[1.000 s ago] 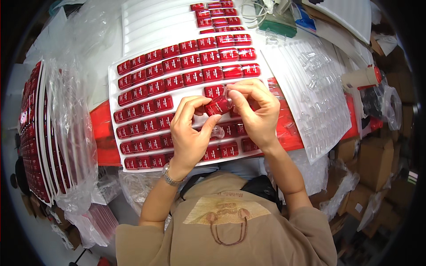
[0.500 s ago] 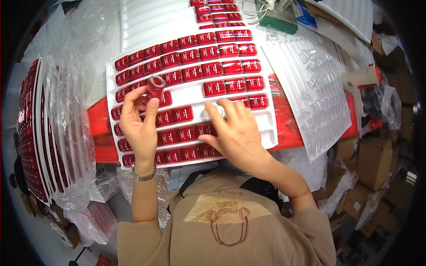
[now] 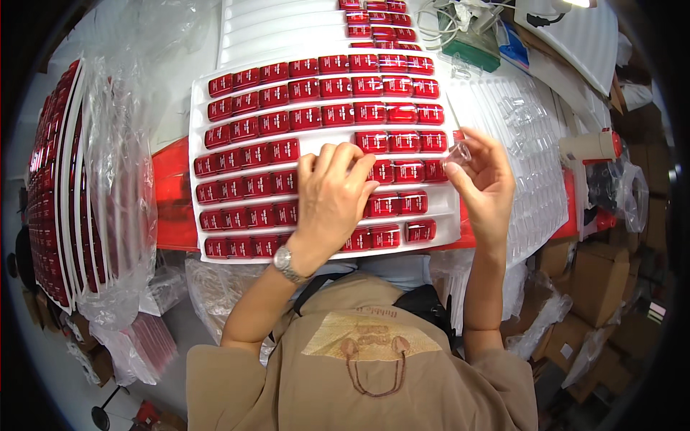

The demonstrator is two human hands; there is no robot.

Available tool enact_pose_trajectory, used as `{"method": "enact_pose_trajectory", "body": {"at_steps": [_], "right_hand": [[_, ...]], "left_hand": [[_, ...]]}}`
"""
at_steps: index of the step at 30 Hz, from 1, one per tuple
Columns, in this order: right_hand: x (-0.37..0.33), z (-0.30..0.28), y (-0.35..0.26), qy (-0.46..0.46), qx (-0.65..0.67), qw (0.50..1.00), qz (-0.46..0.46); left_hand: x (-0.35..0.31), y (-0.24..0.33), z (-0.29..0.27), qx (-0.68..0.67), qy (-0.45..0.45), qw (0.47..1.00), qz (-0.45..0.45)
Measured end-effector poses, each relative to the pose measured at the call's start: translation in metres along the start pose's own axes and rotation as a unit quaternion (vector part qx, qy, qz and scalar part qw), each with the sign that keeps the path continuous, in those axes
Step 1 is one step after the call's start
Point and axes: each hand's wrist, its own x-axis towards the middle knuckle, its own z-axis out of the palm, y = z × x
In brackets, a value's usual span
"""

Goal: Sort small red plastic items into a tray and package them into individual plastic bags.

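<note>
A white ribbed tray [image 3: 447, 224] carries rows of glossy small red bottles [image 3: 336, 87] lying on their sides. My left hand [image 3: 327, 197] is over the middle of the tray. Its fingers are bent down and drawn together beside the bottles of the fifth row, and the hand hides what is under it. At the tray's right edge, my right hand [image 3: 487, 188] pinches a small clear plastic piece [image 3: 460, 153] between thumb and fingers. Just above my left fingers, a gap [image 3: 327, 141] shows in the fourth row.
A sheet of clear moulded plastic pieces [image 3: 528, 158] lies to the right. Behind stands another white tray [image 3: 280, 29], partly filled with red bottles. On the left, filled trays [image 3: 54, 187] stand upright in plastic wrap [image 3: 118, 179]. Cardboard boxes [image 3: 600, 280] are at the lower right.
My left hand has moved right and down to the tray's middle; the raised red bottle it held no longer shows. My right hand has moved right, off the bottles, with a clear plastic piece.
</note>
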Motion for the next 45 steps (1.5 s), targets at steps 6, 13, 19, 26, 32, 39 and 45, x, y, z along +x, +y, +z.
{"method": "enact_pose_trajectory", "body": {"at_steps": [6,13,19,26,32,39,45], "right_hand": [[-0.013,0.015,0.006,-0.045,0.085,0.995,-0.013],[-0.022,0.055,0.006,-0.131,-0.075,0.958,-0.242],[-0.023,-0.043,0.008,-0.037,-0.423,0.885,-0.191],[-0.027,-0.126,0.053,-0.003,-0.668,0.737,-0.101],[-0.005,-0.127,0.058,-0.004,-0.613,0.763,-0.204],[0.01,0.008,0.009,-0.049,-0.026,0.998,-0.02],[0.014,0.07,0.002,-0.093,0.021,0.995,-0.04]], "left_hand": [[-0.017,-0.042,-0.044,0.029,-0.018,0.999,-0.01],[-0.03,-0.005,-0.026,-0.616,-0.019,0.767,-0.18],[-0.02,-0.023,-0.041,-0.092,0.034,0.993,-0.066],[-0.008,-0.019,-0.033,0.022,-0.02,0.999,-0.015],[-0.014,-0.07,-0.062,0.027,-0.014,0.999,-0.019],[-0.011,-0.082,-0.062,0.081,0.004,0.997,-0.017],[0.006,-0.071,-0.062,-0.008,-0.011,0.999,0.051]]}}
